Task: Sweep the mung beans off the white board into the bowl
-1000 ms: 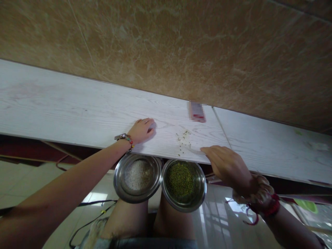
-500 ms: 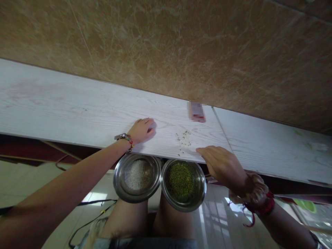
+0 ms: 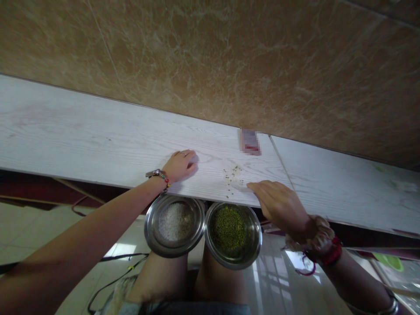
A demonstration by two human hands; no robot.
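Observation:
My left hand point(image 3: 180, 166) rests on the white wooden tabletop, its fingers loosely bent, thumb apart and nothing visible in it. A small scatter of green beans and pale grains point(image 3: 233, 174) lies between my hands. To its right, my right hand point(image 3: 277, 199) is closed at the table's front edge, fingertips pressed together beside the grains; anything they pinch is too small or hidden. Below the edge, two steel bowls sit over my thighs. The left bowl point(image 3: 149, 238) holds white grains like rice point(image 3: 173, 222); the right bowl point(image 3: 254, 245) holds green mung beans point(image 3: 229, 227).
A small blurred packet-like object point(image 3: 250, 142) lies near the brown marbled wall point(image 3: 210, 65). A seam crosses the white tabletop point(image 3: 65, 127) to its right. On the floor at lower left runs a black cable point(image 3: 108, 288). Something light green point(image 3: 389, 261) is at lower right.
My right hand has shifted very slightly left and up, and its wrist has turned a little. My left hand stays in place, and both bowls look the same.

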